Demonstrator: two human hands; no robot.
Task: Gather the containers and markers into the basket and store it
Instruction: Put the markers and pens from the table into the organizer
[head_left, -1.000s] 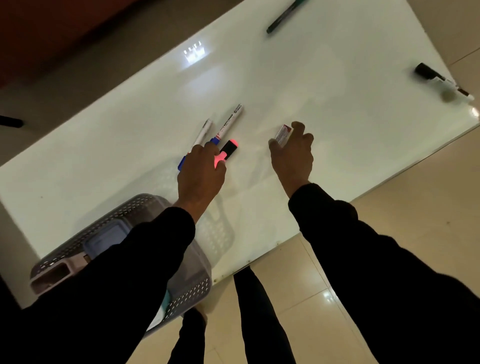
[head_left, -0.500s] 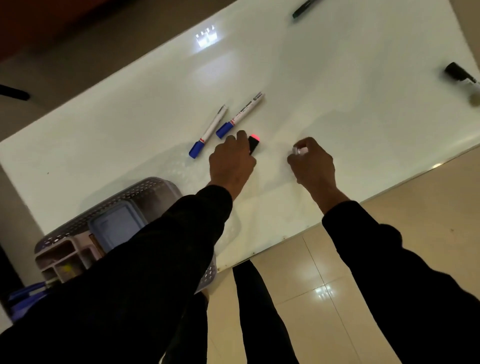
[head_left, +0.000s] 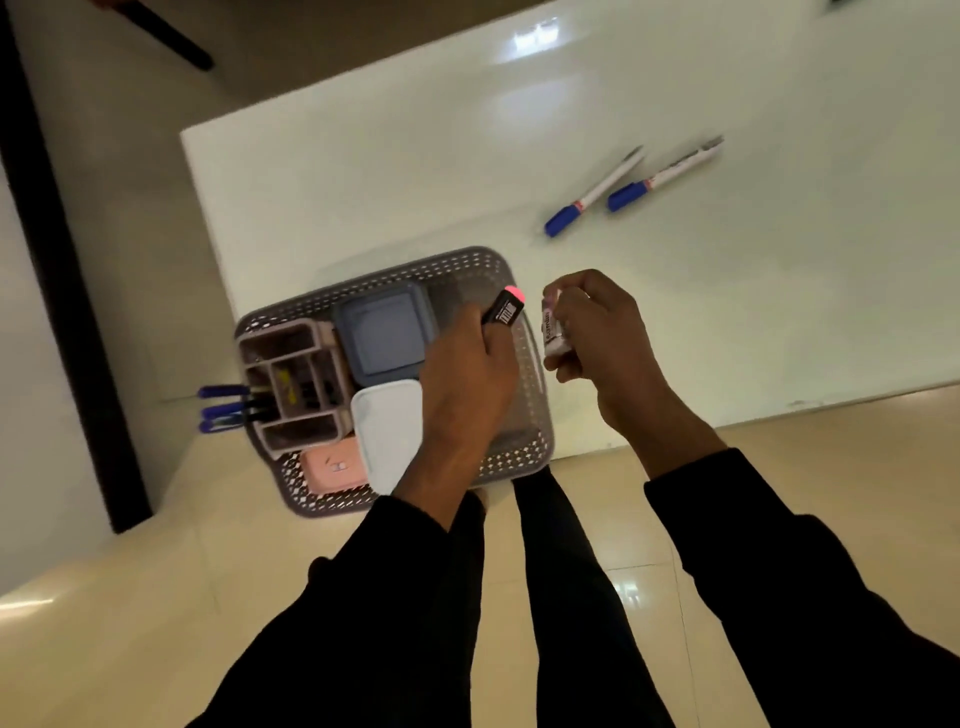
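A grey perforated basket sits at the near left corner of the white table. Inside lie a blue-grey lidded container, a white container, a pink container and a pink desk organizer. My left hand hovers over the basket and grips a black highlighter with a pink end. Just right of the basket rim, my right hand holds a small white-and-pink marker. Two white markers with blue caps lie on the table farther right.
Blue-capped pens stick out of the organizer past the basket's left side. The table's near edge runs just behind my hands, with beige floor tiles below. A dark post stands at the left.
Both hands lifted their markers off the table and carried them left and back to the basket. The view swung left, so the basket is now centred.
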